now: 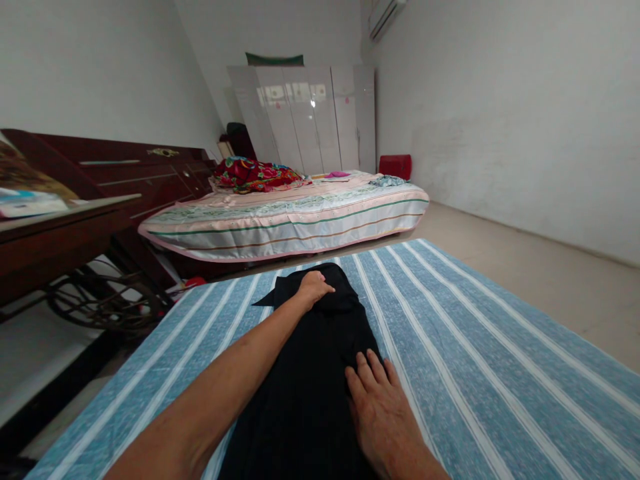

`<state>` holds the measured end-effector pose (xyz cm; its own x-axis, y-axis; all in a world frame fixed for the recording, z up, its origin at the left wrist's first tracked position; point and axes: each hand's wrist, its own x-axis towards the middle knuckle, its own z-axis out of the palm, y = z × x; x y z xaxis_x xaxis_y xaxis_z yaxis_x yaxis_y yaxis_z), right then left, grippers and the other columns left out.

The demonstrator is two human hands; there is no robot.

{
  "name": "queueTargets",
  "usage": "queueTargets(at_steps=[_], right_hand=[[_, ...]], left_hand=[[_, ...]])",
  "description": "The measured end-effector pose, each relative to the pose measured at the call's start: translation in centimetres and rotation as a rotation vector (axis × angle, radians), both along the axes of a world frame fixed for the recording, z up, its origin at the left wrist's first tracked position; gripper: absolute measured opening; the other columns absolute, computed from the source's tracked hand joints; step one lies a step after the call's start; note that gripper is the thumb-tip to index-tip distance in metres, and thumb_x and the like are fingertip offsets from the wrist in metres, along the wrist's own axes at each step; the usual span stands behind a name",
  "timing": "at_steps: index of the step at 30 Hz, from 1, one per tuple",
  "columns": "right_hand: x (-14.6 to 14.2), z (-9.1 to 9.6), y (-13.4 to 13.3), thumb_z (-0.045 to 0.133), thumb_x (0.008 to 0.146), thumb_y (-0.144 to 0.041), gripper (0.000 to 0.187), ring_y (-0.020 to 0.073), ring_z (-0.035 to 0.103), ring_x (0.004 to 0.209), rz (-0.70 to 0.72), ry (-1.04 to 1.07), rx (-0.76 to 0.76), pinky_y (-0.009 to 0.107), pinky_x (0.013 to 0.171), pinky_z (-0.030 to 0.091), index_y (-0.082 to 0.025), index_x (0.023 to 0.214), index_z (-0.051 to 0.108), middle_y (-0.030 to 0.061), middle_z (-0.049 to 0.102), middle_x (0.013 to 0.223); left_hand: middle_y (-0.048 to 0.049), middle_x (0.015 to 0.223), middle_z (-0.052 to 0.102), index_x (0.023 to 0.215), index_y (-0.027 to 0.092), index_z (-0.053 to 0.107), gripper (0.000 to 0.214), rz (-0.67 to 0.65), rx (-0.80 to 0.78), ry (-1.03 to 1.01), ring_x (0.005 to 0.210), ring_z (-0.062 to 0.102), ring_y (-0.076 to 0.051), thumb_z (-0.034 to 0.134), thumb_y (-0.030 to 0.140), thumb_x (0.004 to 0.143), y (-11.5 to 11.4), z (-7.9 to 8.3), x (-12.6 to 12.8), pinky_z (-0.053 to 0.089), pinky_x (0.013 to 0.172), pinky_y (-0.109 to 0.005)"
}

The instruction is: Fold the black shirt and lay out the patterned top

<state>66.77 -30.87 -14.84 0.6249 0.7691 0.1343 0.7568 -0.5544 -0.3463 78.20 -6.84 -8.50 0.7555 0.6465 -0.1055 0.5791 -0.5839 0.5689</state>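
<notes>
A pair of black trousers, folded lengthwise, lies on a blue-and-white striped sheet and runs away from me. At the far end, my left hand is closed on the fabric near the top, its fingers curled in and partly hidden. A small pointed flap of the cloth juts out to the left there. Closer to me, my right hand rests flat along the right edge, fingers stretched out, partly on the trousers and partly on the sheet. The near end of the trousers runs out of view.
Beyond the striped surface stands a bed with a red floral blanket on it. On the left are a wooden table and an iron wheel beneath it. A white wardrobe and a red box stand behind.
</notes>
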Motion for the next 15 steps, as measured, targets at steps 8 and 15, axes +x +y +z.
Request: queueTargets(at_steps=[8, 15], right_hand=[[0.0, -0.4, 0.1, 0.038, 0.092, -0.023, 0.042, 0.0326, 0.029, 0.133, -0.008, -0.012, 0.022, 0.051, 0.107, 0.024, -0.018, 0.131, 0.05, 0.0135, 0.041, 0.141], [0.0, -0.2, 0.0, 0.04, 0.091, -0.024, 0.041, 0.033, 0.032, 0.132, -0.018, -0.028, 0.028, 0.051, 0.106, 0.027, -0.019, 0.13, 0.052, 0.0128, 0.043, 0.14]], left_hand=[[-0.0058, 0.107, 0.06, 0.107, 0.014, 0.058, 0.029, -0.106, 0.01, 0.034, 0.093, 0.06, -0.02, 0.056, 0.034, 0.086, -0.5, 0.1, 1.0, 0.052, 0.078, -0.038], [-0.0053, 0.103, 0.061, 0.106, 0.013, 0.058, 0.028, -0.208, -0.052, -0.052, 0.086, 0.061, -0.018, 0.056, 0.034, 0.087, -1.0, 1.2, 4.6, 0.053, 0.073, -0.035]])
